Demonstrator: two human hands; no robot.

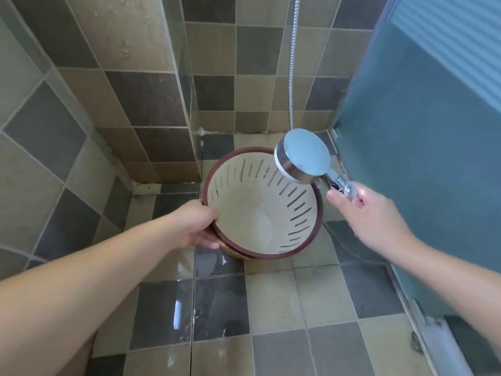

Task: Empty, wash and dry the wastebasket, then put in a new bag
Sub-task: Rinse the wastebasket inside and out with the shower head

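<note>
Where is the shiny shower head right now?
In the head view, the shower head is right of center, held by its handle in the right hand, hovering over the far right rim of the wastebasket, beside the blue door.

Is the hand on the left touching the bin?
Touching. In the head view the left hand grips the wastebasket by its dark red rim, thumb over the inside edge and fingers curled underneath, with no gap showing.
</note>
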